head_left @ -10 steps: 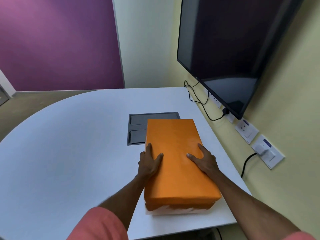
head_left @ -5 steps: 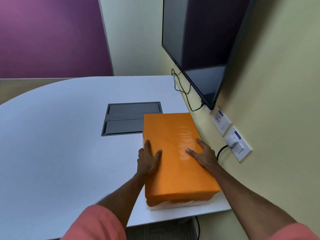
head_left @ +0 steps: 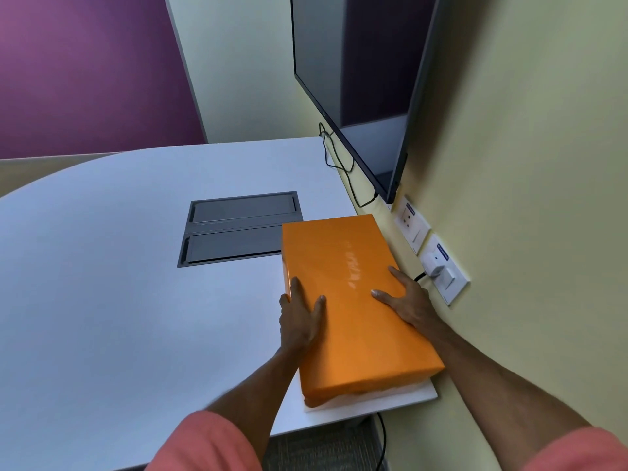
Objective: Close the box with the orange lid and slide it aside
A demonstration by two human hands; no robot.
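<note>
The orange lid point(head_left: 343, 266) covers a white box point(head_left: 360, 399), of which only a thin strip shows at the near end. The box lies lengthwise at the right edge of the white table point(head_left: 119, 300), close to the yellow wall. My left hand point(head_left: 300, 317) presses flat on the lid's left edge, fingers wrapping over its side. My right hand point(head_left: 406, 300) lies flat on the lid's right edge, next to the wall. Both hands grip the box between them.
A grey recessed cable hatch point(head_left: 238, 229) sits in the table just left of the box's far end. A dark wall screen point(head_left: 353, 90) hangs above. Wall sockets point(head_left: 441, 266) with a plug and black cables point(head_left: 339, 161) run along the wall beside the box.
The box with both hands on it has slid to the right, off the cable hatch and up against the wall. My head view has turned right too.
</note>
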